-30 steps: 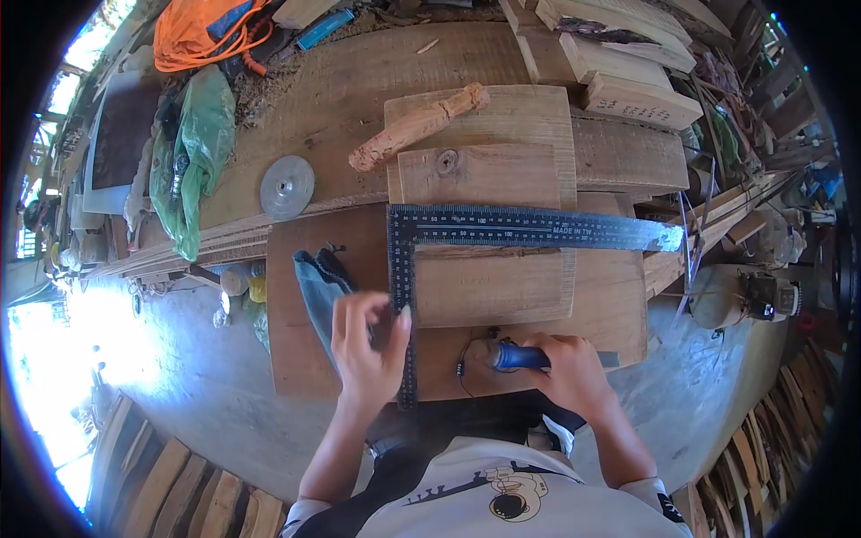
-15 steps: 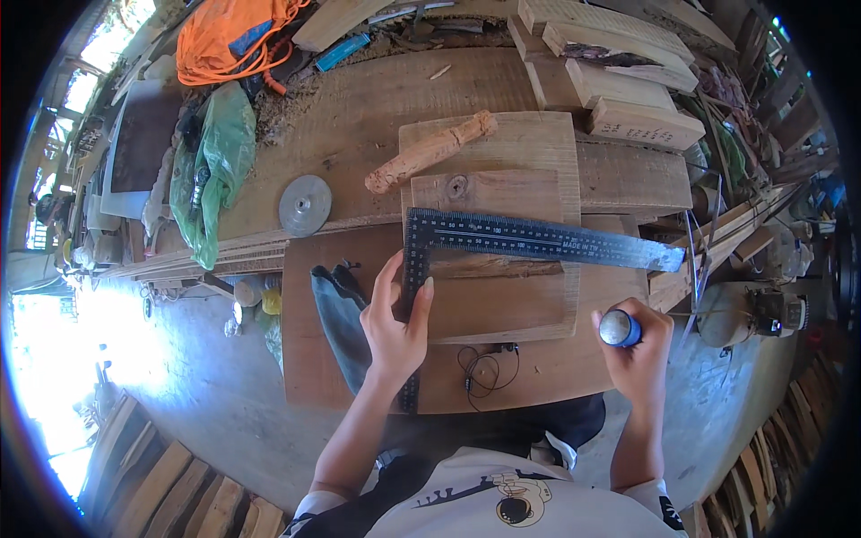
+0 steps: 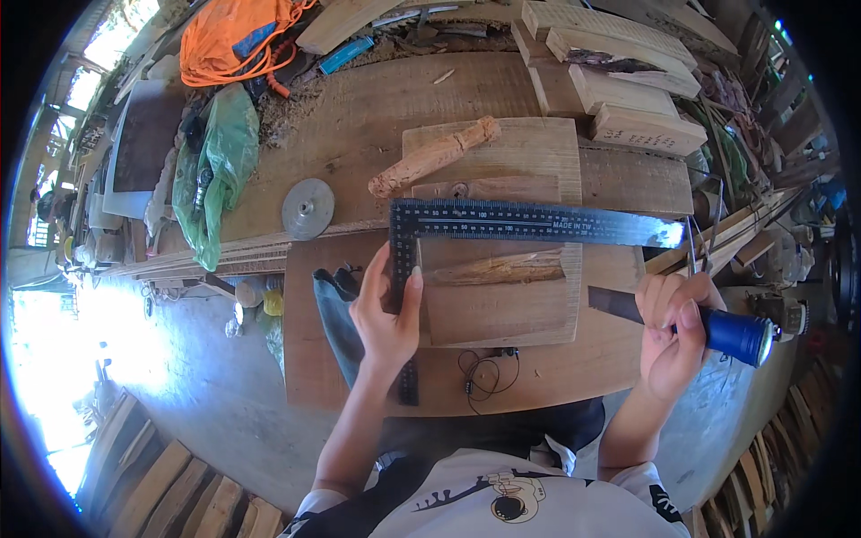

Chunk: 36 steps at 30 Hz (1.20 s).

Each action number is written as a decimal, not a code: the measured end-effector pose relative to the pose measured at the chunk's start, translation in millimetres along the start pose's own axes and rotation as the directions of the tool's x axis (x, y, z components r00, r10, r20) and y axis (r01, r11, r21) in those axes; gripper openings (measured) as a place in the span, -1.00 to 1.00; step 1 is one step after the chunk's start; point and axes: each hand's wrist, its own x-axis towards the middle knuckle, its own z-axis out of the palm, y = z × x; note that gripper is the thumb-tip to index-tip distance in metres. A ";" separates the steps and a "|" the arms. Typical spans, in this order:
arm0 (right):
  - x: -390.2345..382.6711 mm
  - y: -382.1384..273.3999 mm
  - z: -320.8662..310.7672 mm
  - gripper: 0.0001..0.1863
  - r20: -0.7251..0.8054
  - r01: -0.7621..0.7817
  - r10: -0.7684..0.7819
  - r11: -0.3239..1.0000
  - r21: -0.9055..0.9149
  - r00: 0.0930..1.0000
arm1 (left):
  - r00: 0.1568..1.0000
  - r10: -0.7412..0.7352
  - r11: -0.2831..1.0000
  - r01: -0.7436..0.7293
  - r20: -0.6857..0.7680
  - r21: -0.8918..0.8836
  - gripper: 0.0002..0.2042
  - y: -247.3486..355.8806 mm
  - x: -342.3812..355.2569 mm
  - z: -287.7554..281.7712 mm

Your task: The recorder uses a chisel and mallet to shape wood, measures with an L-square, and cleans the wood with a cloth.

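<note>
My left hand (image 3: 387, 314) grips the short arm of a black carpenter's square (image 3: 529, 221), thumb on one side and fingers on the other. Its long arm reaches right across a wooden board (image 3: 502, 318), which has a rough, split hollow in it. To the right, my right hand (image 3: 673, 327) is wrapped around a chisel (image 3: 737, 335) with a blue handle and metal end cap. The flat blade points left, over the board's right side. A rough, reddish piece of wood (image 3: 435, 160) lies behind the square.
On the bench are a grey metal disc (image 3: 308, 209), a green plastic bag (image 3: 220, 157) and stacked timber (image 3: 637, 99) at the far right. A dark cloth (image 3: 337, 318) lies left of my left hand; a coiled black cable (image 3: 484, 372) is near the front edge.
My right hand has risen rightward and turned the chisel from end-on to lying sideways, blade left. The square has shifted slightly left and away from me, uncovering the hollow.
</note>
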 end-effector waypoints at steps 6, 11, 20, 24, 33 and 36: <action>-3.2 -6.5 -7.7 -0.71 -0.025 -0.073 0.072 0.996 -0.057 0.997 | 0.989 0.148 0.988 -0.149 0.023 0.041 -0.39 10.4 25.6 -15.1; -14.0 -13.4 -25.7 -0.72 -0.104 -0.103 0.088 0.984 -0.148 0.991 | 0.946 0.315 0.930 -0.325 0.081 0.173 -0.36 15.7 36.6 -8.6; -21.0 -30.0 -60.6 -0.74 -0.179 -0.136 0.079 0.933 -0.332 0.981 | 0.783 0.613 0.747 -0.619 0.110 0.243 -0.34 44.1 49.1 -29.1; -17.6 -35.8 -58.8 -0.74 -0.186 -0.182 0.082 0.759 -0.625 0.979 | 0.758 0.638 0.728 -0.651 0.133 0.215 -0.39 67.1 51.4 -50.4; -11.1 -38.6 -56.5 -0.66 0.183 -0.031 0.522 0.375 -0.927 0.833 | 0.830 0.437 0.864 -0.495 0.346 0.096 -0.36 71.6 46.2 -75.0; -19.6 -23.7 -58.5 -0.73 0.140 -0.140 0.748 0.298 -0.944 0.649 | 0.858 0.279 0.936 -0.342 0.431 0.076 -0.33 51.3 50.6 -70.2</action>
